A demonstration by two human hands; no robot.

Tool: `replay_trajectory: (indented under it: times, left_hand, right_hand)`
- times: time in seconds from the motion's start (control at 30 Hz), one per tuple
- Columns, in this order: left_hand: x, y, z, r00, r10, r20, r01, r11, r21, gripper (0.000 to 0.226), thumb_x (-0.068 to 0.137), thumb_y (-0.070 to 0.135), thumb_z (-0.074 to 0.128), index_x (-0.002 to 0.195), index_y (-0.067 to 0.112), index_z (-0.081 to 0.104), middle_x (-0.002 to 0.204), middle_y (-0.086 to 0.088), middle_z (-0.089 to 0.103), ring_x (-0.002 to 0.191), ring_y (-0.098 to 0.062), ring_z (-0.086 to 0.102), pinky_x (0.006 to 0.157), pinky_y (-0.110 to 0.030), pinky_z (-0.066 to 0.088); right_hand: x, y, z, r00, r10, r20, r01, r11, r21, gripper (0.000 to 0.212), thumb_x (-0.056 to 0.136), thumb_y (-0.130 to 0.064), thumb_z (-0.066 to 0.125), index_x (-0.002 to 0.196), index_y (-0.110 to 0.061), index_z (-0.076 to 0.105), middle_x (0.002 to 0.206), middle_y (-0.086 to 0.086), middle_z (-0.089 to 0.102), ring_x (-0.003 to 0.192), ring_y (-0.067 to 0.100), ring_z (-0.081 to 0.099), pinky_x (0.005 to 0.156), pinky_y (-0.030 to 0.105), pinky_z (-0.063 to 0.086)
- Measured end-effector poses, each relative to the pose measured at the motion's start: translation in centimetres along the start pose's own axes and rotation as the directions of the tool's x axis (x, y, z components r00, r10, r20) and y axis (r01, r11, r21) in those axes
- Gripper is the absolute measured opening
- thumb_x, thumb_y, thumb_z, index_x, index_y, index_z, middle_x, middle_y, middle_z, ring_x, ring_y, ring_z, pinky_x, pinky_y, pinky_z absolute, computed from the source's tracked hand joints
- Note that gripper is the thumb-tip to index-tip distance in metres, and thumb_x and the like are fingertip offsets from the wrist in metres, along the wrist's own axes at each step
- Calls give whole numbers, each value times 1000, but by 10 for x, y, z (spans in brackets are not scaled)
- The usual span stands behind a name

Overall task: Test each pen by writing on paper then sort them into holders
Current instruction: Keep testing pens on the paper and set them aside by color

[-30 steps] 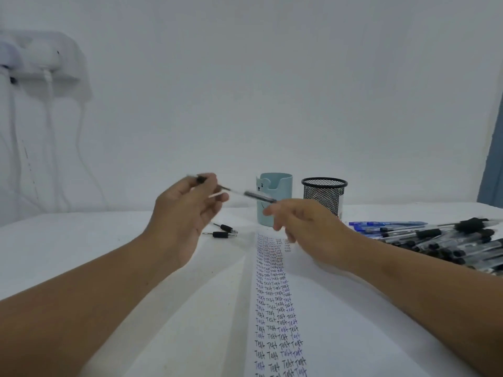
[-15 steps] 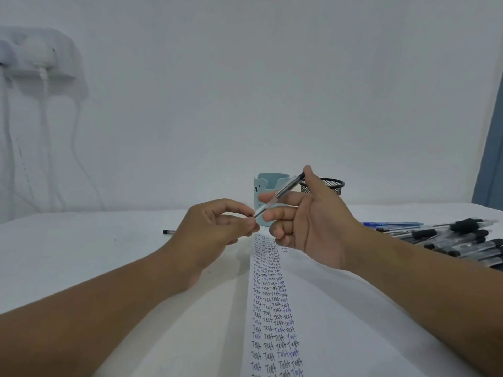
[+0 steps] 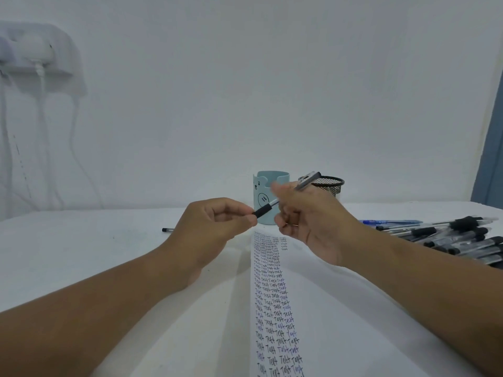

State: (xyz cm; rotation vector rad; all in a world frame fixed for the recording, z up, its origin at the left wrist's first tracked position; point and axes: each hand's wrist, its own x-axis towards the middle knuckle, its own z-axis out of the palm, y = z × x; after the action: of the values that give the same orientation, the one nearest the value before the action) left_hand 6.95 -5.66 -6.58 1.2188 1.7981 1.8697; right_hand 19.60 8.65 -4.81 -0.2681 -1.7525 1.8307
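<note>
While both hands hover above the table [image 3: 81,248]:
Left hand [image 3: 215,227]: pinching black cap [image 3: 262,210].
Right hand [image 3: 307,213]: gripping pen [image 3: 306,182].
Paper [image 3: 340,308]: rows of "Test" (black, some blue).
Wall [image 3: 245,91]: plain white.

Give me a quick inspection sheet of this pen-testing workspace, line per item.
Surface: white table.
Job's things: paper with columns of "Test"; pen held in both hands; light blue holder; black mesh holder; pen pile at right.
Clutter: a dark pen piece lies behind the left wrist.
Grippers: left hand pinches the pen's black end; right hand grips its barrel.
Cables: white cables hang from a wall socket.
Surroundings: white wall; blue-grey strip at the right edge.
</note>
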Motion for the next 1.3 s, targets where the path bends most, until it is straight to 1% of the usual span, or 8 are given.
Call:
replay_trajectory:
  times: [0.07, 0.13, 0.27, 0.33, 0.47, 0.67, 0.87, 1.3]
  left_hand:
    - [-1, -1, 1, 998, 12, 55, -15, 999, 45, 11, 84, 14, 79, 94, 16, 77, 90, -4, 78, 79, -6, 65, 80, -25, 45]
    - [0, -6, 0, 990, 20, 141, -47, 980, 193, 18, 86, 24, 78, 104, 26, 74, 95, 8, 77, 87, -3, 66, 82, -24, 46]
    - [1, -15, -5, 949, -23, 315, -180, 781, 598, 30, 84, 42, 77, 112, 41, 66, 104, 33, 66, 103, 6, 56, 81, -9, 40]
    - [2, -15, -5, 943, -14, 334, -219, 727, 651, 18, 85, 44, 76, 103, 41, 71, 103, 33, 65, 104, 6, 55, 80, -8, 38]
    - [5, -17, -7, 930, -1, 366, -251, 728, 638, 11, 86, 45, 74, 96, 41, 73, 109, 26, 67, 109, 4, 55, 88, -17, 41]
    - [8, -20, -9, 918, 15, 396, -283, 723, 630, 12, 87, 45, 72, 98, 41, 73, 109, 28, 67, 109, 4, 55, 84, -15, 38]
    - [8, -20, -8, 914, 19, 405, -294, 718, 630, 12, 88, 44, 71, 99, 40, 73, 111, 27, 67, 109, 4, 55, 82, -9, 36]
    - [9, -22, -10, 912, 19, 409, -294, 724, 624, 13, 88, 46, 71, 100, 41, 73, 110, 28, 67, 109, 5, 55, 83, -13, 37]
  right_hand:
    - [3, 5, 1, 999, -23, -25, 20, 996, -83, 31, 77, -10, 81, 73, -18, 51, 59, 1, 48, 49, 14, 46, 49, 24, 38]
    - [8, 6, -3, 989, -50, -139, 42, 997, -62, 39, 83, 5, 68, 66, -18, 41, 58, 5, 42, 46, 16, 36, 45, 23, 31]
    - [9, 1, -18, 987, -12, -160, -2, 996, -86, 10, 91, -9, 51, 84, -8, 57, 66, 16, 52, 49, 24, 49, 47, 25, 37]
    - [7, 7, -25, 996, 67, -65, -79, 978, -194, 18, 92, -14, 51, 89, -2, 65, 70, 16, 64, 54, 25, 55, 44, 25, 34]
    - [11, 17, -23, 997, 63, -54, -80, 890, -448, 26, 90, -18, 69, 68, -8, 59, 56, 10, 55, 42, 16, 40, 39, 20, 28]
    - [12, 23, -19, 999, -51, -14, 31, 783, -621, 41, 80, -16, 80, 54, -17, 48, 50, 6, 57, 43, 14, 45, 47, 17, 38]
    - [15, 26, -22, 999, -44, -17, 21, 726, -687, 37, 77, -11, 71, 50, -17, 46, 48, 6, 59, 55, 21, 47, 59, 32, 38]
    - [16, 27, -23, 996, -79, 38, 82, 689, -720, 39, 80, -10, 69, 51, -16, 44, 49, 4, 57, 51, 15, 48, 50, 21, 38]
